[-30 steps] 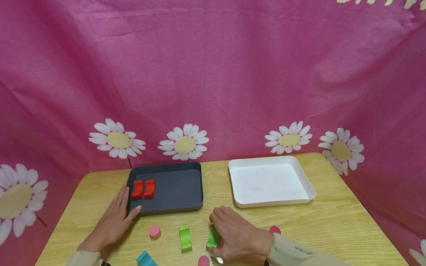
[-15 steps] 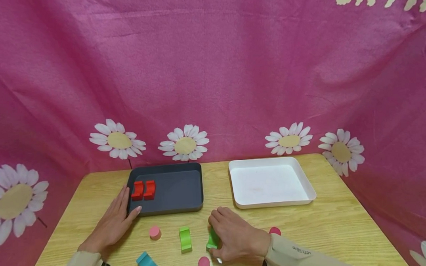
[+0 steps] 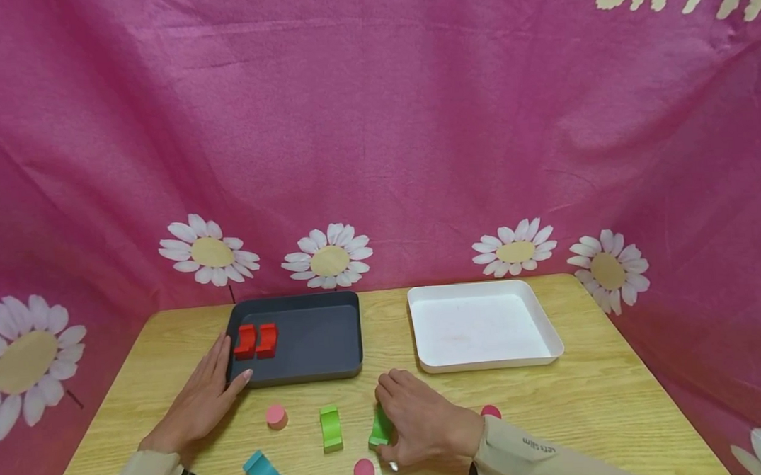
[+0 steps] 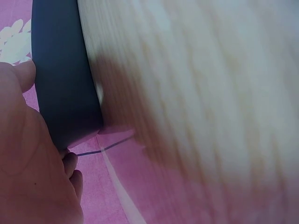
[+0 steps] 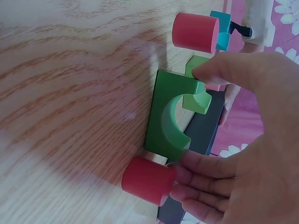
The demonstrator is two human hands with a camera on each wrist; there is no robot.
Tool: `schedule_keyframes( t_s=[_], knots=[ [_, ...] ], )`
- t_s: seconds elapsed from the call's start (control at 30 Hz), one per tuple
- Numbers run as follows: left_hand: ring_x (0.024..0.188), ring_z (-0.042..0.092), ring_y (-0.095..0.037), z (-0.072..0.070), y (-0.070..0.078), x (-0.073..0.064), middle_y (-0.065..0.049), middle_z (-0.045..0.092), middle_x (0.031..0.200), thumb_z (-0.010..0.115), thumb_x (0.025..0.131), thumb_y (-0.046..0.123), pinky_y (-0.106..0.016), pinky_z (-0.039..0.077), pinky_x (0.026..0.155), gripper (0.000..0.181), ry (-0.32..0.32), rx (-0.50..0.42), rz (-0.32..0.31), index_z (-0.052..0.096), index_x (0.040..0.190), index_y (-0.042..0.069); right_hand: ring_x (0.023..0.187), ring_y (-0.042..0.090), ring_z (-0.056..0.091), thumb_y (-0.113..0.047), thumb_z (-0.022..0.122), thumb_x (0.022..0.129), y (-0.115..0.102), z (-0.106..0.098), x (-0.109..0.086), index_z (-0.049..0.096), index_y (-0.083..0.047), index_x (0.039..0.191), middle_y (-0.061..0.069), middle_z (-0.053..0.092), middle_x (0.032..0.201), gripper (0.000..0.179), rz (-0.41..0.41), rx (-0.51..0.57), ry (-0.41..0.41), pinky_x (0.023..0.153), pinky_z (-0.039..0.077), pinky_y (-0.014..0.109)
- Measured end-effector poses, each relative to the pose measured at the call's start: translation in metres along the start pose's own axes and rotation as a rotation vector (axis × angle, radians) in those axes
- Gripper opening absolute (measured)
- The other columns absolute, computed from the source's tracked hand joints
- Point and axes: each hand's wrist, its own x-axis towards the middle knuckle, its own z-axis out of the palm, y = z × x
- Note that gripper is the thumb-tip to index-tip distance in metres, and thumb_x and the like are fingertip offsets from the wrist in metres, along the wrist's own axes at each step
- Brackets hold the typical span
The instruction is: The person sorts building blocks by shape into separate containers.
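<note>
My right hand (image 3: 420, 420) holds a dark green block (image 5: 163, 109) with a half-round cutout, thumb at one end and fingers at the other. The block (image 3: 380, 429) sits on the table, partly covered by the hand in the head view. A red cylinder (image 5: 148, 181) stands by the fingers in the right wrist view. My left hand (image 3: 199, 398) rests along the left side of the dark grey tray (image 3: 316, 373), fingers straight, thumb at its front corner. Two red arch blocks (image 3: 267, 340) lie side by side in that tray.
A light green arch block (image 3: 331, 429), a blue arch block (image 3: 265, 473), a pink cylinder (image 3: 276, 417) and darker pink cylinders (image 3: 364, 473) lie on the wooden table (image 3: 591, 398). To the back right is a white tray (image 3: 486, 328). A pink flowered cloth (image 3: 376, 138) hangs behind.
</note>
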Motion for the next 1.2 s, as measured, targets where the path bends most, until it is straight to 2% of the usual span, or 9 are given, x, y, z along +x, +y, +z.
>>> schedule_keyframes(
  t_s=[0.6, 1.2],
  knots=[
    [0.16, 0.007, -0.054, 0.0003, -0.0005, -0.0001, -0.026, 0.0, 0.178, 0.052, 0.109, 0.059, -0.074, 0.013, 0.126, 0.101, 0.002, -0.012, 0.002, -0.002, 0.171, 0.001, 0.091, 0.011, 0.041, -0.051, 0.075, 0.085, -0.0003, -0.0029, 0.0, 0.059, -0.011, 0.111, -0.007, 0.043, 0.094, 0.051, 0.016, 0.054, -0.029, 0.087, 0.043, 0.026],
    [0.16, 0.007, -0.053, 0.0016, -0.001, -0.0001, -0.026, 0.0, 0.178, 0.053, 0.108, 0.059, -0.073, 0.013, 0.126, 0.101, 0.005, -0.006, -0.001, -0.001, 0.171, 0.001, 0.088, 0.01, 0.039, -0.046, 0.079, 0.083, -0.0003, -0.0075, -0.0005, 0.06, -0.01, 0.111, -0.007, 0.044, 0.095, 0.049, -0.006, 0.097, 0.024, 0.08, 0.039, 0.023]
  ],
)
